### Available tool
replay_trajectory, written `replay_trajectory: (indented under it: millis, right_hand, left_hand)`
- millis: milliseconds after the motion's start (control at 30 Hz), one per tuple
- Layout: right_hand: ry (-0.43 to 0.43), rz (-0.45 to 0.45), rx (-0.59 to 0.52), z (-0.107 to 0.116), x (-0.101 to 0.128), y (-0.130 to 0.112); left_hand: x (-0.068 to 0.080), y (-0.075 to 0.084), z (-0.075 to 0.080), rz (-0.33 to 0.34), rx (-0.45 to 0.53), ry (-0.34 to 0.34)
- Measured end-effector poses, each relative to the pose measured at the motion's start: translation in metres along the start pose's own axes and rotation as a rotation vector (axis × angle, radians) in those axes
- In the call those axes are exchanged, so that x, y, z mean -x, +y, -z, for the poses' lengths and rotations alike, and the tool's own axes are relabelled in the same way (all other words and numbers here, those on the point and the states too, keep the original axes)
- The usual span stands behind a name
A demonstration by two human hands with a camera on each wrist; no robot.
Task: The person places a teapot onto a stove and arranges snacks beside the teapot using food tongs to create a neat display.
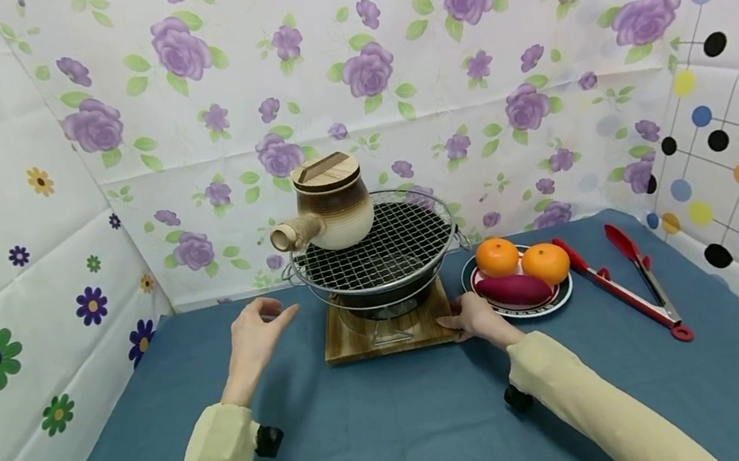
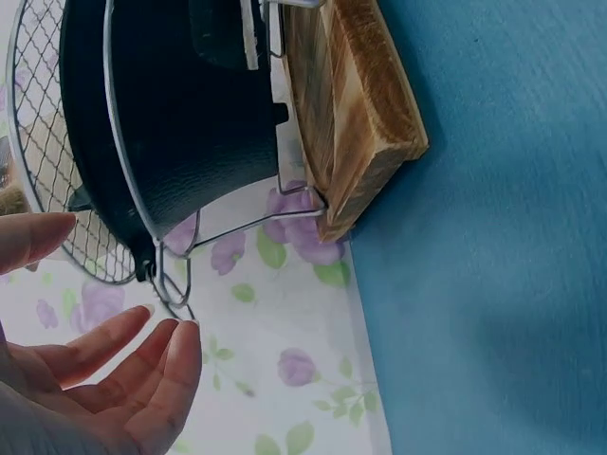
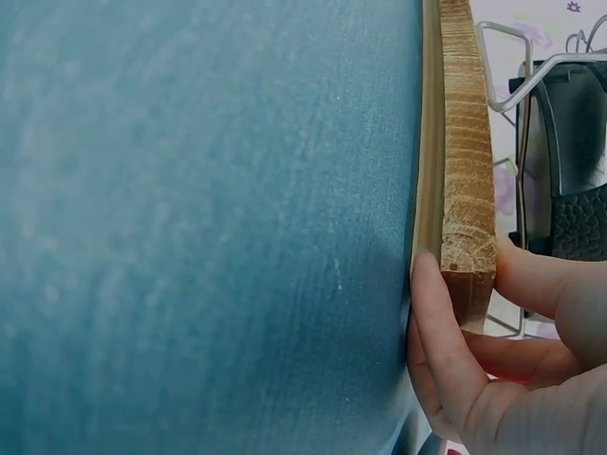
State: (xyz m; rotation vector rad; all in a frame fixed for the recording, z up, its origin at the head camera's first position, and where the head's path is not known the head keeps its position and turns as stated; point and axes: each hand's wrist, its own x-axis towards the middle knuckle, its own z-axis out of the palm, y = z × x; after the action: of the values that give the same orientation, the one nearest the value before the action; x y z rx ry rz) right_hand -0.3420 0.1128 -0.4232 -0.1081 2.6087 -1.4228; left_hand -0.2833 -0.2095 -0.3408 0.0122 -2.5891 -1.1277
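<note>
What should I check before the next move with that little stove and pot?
1. Right grip holding the wooden board: ok, at its near right corner.
2. Left grip holding the board: not ok, raised apart from it.
3. Clay pot resting on the grill mesh: ok, though left of centre.
4. Lid on the pot: ok.
5. Pot empty: cannot tell, lid covers it.

No text or number is readable; dark rim marks on the round white ceramic plate are too small to tell.
</note>
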Motion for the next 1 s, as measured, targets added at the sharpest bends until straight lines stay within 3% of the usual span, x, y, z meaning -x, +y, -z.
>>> replay_trajectory:
  millis: [700,1000]
  right_hand:
    - [0.024,-0.015,0.038,0.007,0.005,-0.003]
    - [0.048,0.028,0.082,0.01,0.013,-0.007]
  left_hand:
    - [-0.002,0.0,-0.016,0.007,-0.01,-0.048]
    - [-0.001,-0.002,-0.021,0.039,-0.009,-0.085]
